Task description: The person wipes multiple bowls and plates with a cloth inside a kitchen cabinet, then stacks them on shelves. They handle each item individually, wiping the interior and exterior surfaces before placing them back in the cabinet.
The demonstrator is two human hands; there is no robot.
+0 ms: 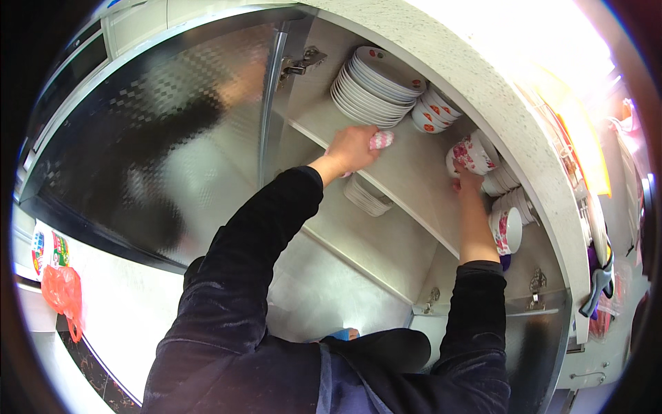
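My left hand (351, 150) is closed around a pink-and-white cloth (381, 139), above the front edge of the cabinet's upper shelf (398, 160). Further right, my right hand (468, 180) grips a white bowl with pink flowers (466, 155), tilted on its side; another bowl seems nested with it. Beyond my left hand rises a tall stack of white plates (375, 88). Bowls with orange-red motifs (434, 111) are stacked beside the plates. Near my right forearm are stacks of white bowls (509, 194) and a separate flowered bowl (507, 230) on its side.
A patterned cabinet door (155, 134) stands open at left, and another door (532, 346) at lower right. The speckled countertop (465, 62) overhangs the shelf. White dishes (367, 195) sit on the lower level. A red plastic bag (63, 292) lies at far left.
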